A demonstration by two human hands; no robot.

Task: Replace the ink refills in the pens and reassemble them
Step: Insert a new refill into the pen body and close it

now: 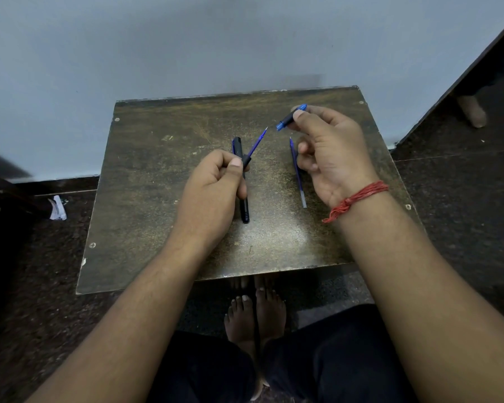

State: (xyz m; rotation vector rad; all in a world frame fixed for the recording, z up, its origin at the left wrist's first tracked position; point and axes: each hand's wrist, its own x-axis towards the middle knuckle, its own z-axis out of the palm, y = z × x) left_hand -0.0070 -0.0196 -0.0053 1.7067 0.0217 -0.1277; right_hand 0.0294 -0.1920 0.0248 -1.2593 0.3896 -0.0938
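left hand (216, 181) raised just above the middle of the tabletop (146, 199), forearm running up from the lower left, knuckles turned to the camera. fingers (235, 165) curled tight, thumb on top, gripping a pen barrel (246, 161) with a blue refill (257, 144) sticking out and pointing up and to the right, tip bare.

right hand (329, 152) held over the far right part of the tabletop, forearm coming in from the lower right, palm turned toward the left, red thread bracelet (358, 197) round the wrist. thumb and forefinger pinching a short blue and black pen tip piece (290, 119), tilted down to the left, open end aimed at the refill tip but apart from it. other fingers loosely bent, holding nothing.

lying flat on the tabletop: a black pen (245, 207), running near to far, partly hidden under the left hand, and a spare blue refill (298, 177), tip away from the person, upper part behind the right hand's fingers.

below the near edge of the tabletop, bare feet (255, 315) on a dark floor (448, 199); pale wall (186, 48) behind.
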